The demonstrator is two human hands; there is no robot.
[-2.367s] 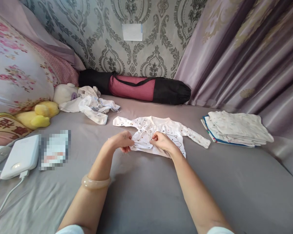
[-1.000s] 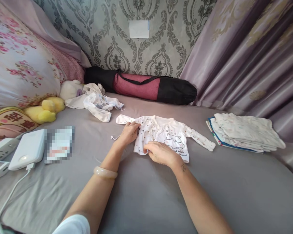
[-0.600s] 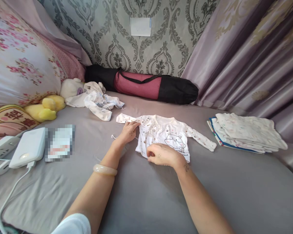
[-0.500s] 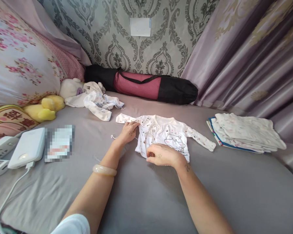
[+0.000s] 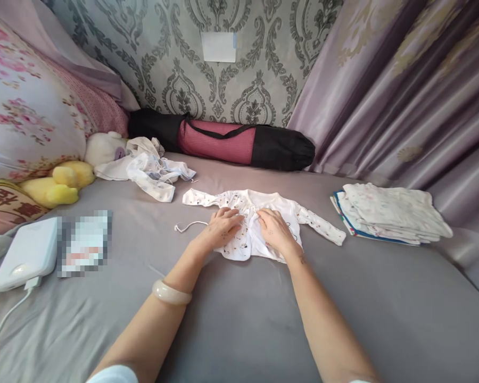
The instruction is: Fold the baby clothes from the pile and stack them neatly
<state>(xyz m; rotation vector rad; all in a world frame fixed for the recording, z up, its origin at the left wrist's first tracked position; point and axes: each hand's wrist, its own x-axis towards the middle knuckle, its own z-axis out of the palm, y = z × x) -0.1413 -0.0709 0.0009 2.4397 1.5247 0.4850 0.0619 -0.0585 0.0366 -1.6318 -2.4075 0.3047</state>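
A small white baby top (image 5: 239, 250) with a dotted print lies spread on the grey sheet (image 5: 239, 314), both sleeves stretched out sideways. On its left front rests my left hand (image 5: 222, 230), fingers bent and closed on the cloth. My right hand (image 5: 273, 230) pinches the fabric near the middle of the front, partly hiding the printed drawing. A thin white tie string curls out on the sheet left of my left hand.
A stack of folded clothes (image 5: 391, 213) lies at the right, crumpled clothes (image 5: 151, 170) at the back left. Behind is a black and pink rolled bag (image 5: 219, 141). Plush toys (image 5: 54, 186), a white power bank (image 5: 27, 255) with its cable and a blurred packet (image 5: 85, 244) sit left.
My right hand has moved up from the lower hem to the middle of the top. My left hand has shifted down from the sleeve onto the front. The view has shifted slightly.
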